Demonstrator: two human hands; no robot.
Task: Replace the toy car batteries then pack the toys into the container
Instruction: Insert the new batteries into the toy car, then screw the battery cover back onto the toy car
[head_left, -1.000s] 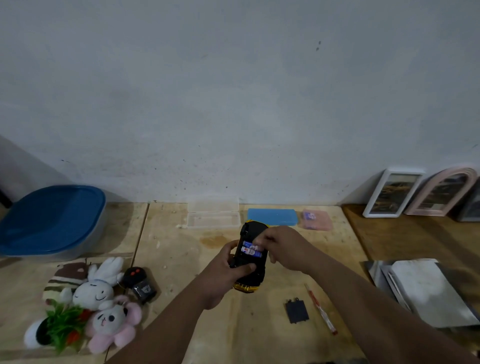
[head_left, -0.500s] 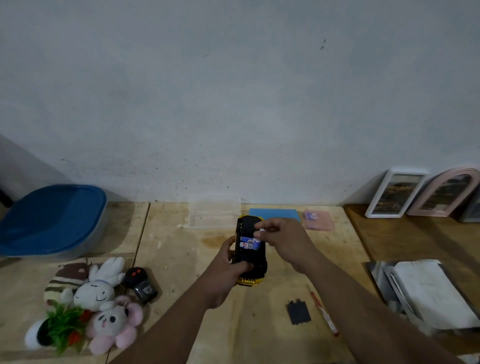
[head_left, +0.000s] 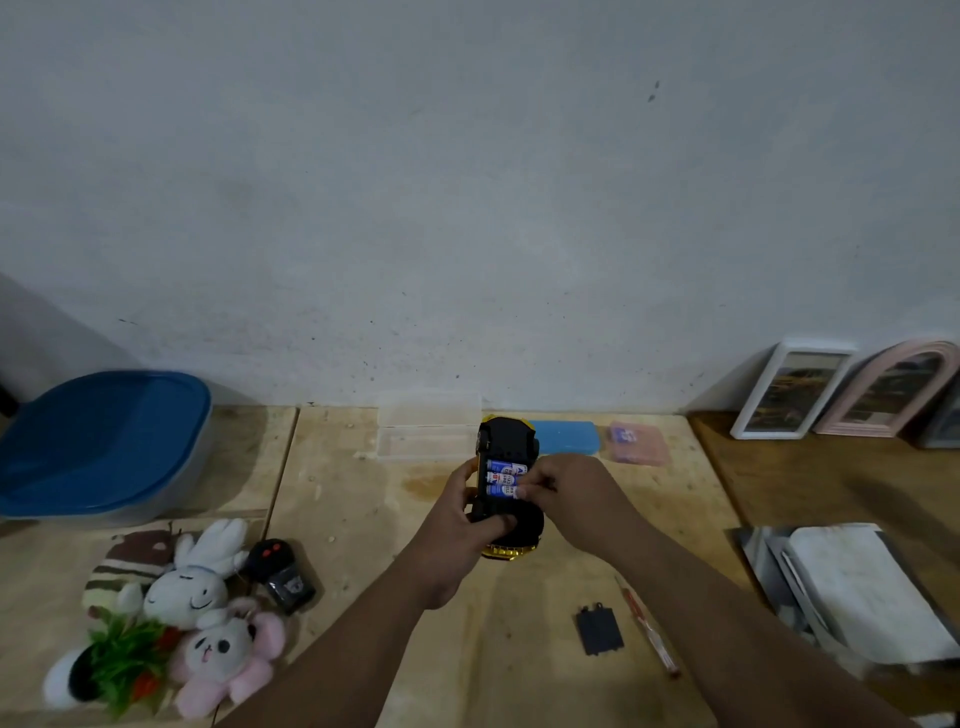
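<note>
the toy car (head_left: 508, 486) is held upside down above the middle of the tabletop (head_left: 363, 499), a little towards the far edge. the left hand (head_left: 457, 525) grips it from the left side, fingers curled around the body and thumb over the black underside. the right hand (head_left: 558, 486) has its fingertips pinched narrow on the right end of the batteries (head_left: 504, 479), which lie in the open compartment.

compared with one second ago, three blue and white cells are now plain to see side by side, where before the right hand covered most of them. the car is also lifted a bit further from the person. i judge that the cells are now seated or nearly seated, so closing is next.

the black battery cover (head_left: 598, 630) and the red screwdriver (head_left: 649, 626) are lying near the front edge, to the right. the plush toys (head_left: 197, 618) and the remote (head_left: 278, 574) are waiting at the left front corner, and the blue-lidded container (head_left: 104, 441) stands at the left far corner, closed.
</note>
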